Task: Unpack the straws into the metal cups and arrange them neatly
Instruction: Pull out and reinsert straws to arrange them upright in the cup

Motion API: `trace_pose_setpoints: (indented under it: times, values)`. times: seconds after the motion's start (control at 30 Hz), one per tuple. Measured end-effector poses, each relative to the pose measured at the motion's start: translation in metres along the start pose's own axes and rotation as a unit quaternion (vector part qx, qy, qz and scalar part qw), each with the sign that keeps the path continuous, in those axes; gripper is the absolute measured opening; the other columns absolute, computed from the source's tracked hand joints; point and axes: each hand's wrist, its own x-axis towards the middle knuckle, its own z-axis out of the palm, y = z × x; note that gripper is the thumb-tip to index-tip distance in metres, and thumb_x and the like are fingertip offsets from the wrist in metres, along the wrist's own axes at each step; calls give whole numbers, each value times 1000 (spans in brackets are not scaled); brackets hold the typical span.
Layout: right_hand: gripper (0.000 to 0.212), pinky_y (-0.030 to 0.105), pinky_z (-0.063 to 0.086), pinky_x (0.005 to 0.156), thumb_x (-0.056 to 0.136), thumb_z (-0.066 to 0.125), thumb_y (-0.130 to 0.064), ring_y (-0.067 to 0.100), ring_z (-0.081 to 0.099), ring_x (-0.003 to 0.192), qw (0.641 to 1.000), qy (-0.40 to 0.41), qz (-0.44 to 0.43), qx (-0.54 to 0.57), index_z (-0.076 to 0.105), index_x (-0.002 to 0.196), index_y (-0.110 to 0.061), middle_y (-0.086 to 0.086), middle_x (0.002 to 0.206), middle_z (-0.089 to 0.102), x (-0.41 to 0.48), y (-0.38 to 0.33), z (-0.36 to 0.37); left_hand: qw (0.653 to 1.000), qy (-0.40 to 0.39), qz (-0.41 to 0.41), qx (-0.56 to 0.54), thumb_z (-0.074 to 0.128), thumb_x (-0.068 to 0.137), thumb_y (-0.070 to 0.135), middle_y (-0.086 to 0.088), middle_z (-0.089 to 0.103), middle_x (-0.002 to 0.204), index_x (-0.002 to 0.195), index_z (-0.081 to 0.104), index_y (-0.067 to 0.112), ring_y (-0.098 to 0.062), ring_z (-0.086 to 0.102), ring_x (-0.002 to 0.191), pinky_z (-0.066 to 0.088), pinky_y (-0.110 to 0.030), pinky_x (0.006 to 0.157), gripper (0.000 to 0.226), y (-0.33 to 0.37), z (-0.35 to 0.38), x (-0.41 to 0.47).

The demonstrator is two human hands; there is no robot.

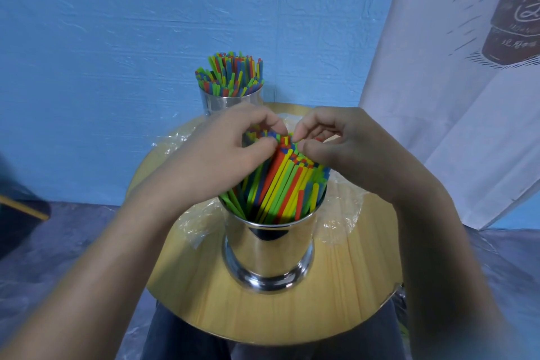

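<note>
Head view: left hand (pixel 222 152), right hand (pixel 347 149) both pinch tops of straws (pixel 280 187) standing in near cup (pixel 268 248) on table (pixel 350 286). Go gentle, spread tips evenly, keep cup steady, pull none out.

Site: improvised indoor work corner, draped and sheeted; exact kind of premises cannot be told.

Blue wall (pixel 146 23), rough and wrinkled, fills the background. A white cloth hanging (pixel 438 96) printed with a brown bottle drawing (pixel 517 17) and script covers the right side. Small round wooden tabletop (pixel 350 286) over the seated person's knees carries crinkled clear film (pixel 195 225), a near metal cup (pixel 268 251) and a far metal cup (pixel 230 102), both holding straws (pixel 280 184). Grey-blue sheeting (pixel 73 242) covers the floor.
</note>
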Motion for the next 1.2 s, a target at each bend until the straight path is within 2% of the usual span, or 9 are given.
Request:
trace_pose_setpoints:
  times: [0.2,0.33,0.43,0.57,0.67,0.8,1.0,1.1,1.2]
  values:
    - [15,12,44,66,92,66,-3,-2,54,71,996,67,-40,41,67,84,-15,-19,71,61,-2,-9,0,999,18,27,-28,65,87,44,15,61,110,98,74,37,-4,60,110,48,-36,100,16,5,2,-2]
    - [15,19,48,66,94,67,0,8,55,73,986,111,-79,91,67,86,-13,-3,78,64,-2,-15,4,996,44,54,-49,73,82,49,14,65,105,86,77,43,-9,60,109,46,-42,100,8,10,4,3]
    - [13,16,48,67,94,70,-1,6,57,72,983,114,-89,113,69,89,-14,-3,79,67,-3,-13,5,994,56,65,-64,76,82,44,8,68,98,81,76,42,-16,64,102,48,-48,96,2,10,5,8]
    - [12,17,50,73,94,73,-10,6,63,78,984,128,-66,102,72,93,-22,-2,84,71,-7,0,1,988,90,61,-108,73,88,34,12,69,83,82,73,24,-3,64,85,48,-27,83,12,8,3,9]
    - [10,22,52,75,95,73,-15,8,65,81,989,116,-34,80,74,96,-25,-4,86,71,-9,12,1,960,174,43,-214,69,91,19,12,70,73,80,65,21,-2,59,70,45,-18,68,12,11,0,10]
    - [9,18,51,75,96,70,-10,4,65,84,993,92,-25,68,75,98,-17,-11,85,72,-10,16,2,917,265,30,-295,64,95,9,8,73,72,88,60,17,-8,59,60,44,-21,57,11,12,-6,12]
    - [5,17,51,74,95,72,-16,3,66,85,994,85,-35,57,76,95,-18,-11,88,74,-12,15,3,845,374,15,-381,55,102,5,-1,68,80,128,53,17,-14,67,64,52,-25,62,29,9,-14,11]
    - [8,22,56,75,94,72,-20,15,69,91,993,81,-44,73,78,97,-16,-6,92,76,-14,12,3,828,388,-11,-404,57,102,9,-1,69,83,129,54,17,-17,67,68,55,-27,66,28,4,-13,7]
    - [8,23,56,79,96,71,-17,12,72,92,989,109,-50,91,79,97,-20,-6,94,77,-16,8,3,816,387,-41,-427,60,102,11,-5,67,88,123,53,16,-17,69,66,56,-28,67,22,0,-10,3]
